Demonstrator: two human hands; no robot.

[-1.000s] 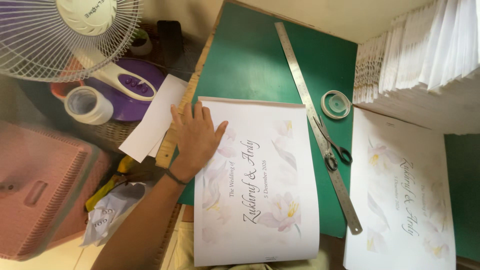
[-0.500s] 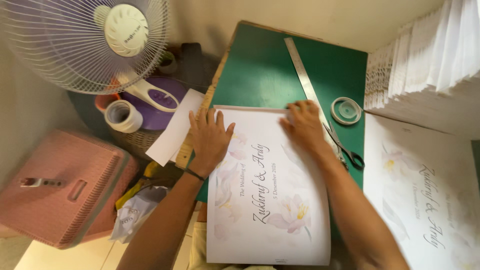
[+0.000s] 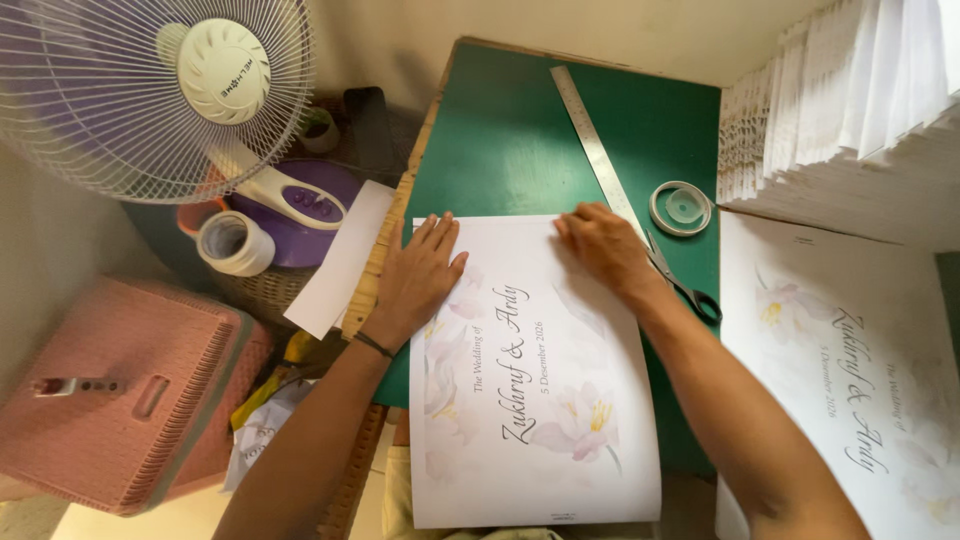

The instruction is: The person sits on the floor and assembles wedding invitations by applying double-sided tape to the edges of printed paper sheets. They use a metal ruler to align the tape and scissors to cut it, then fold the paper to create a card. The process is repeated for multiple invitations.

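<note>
Head view: left hand point(image 3: 420, 275) lies flat, fingers spread, on the glossy floral printed sheet point(image 3: 535, 400) covering the green table point(image 3: 520, 130); right hand point(image 3: 605, 250) presses open-palmed on its upper edge, beside a steel ruler point(image 3: 597, 150), scissors point(image 3: 685, 290) and tape roll point(image 3: 681, 208).

Two bare arms come up from the bottom of the picture. No sleeves cover them as far as they show. The left hand point(image 3: 418, 278) has a thin dark band around its wrist, like a hair tie or a string bracelet. The right hand point(image 3: 603, 247) has nothing on its wrist. No rings show on the fingers of either hand.
</note>
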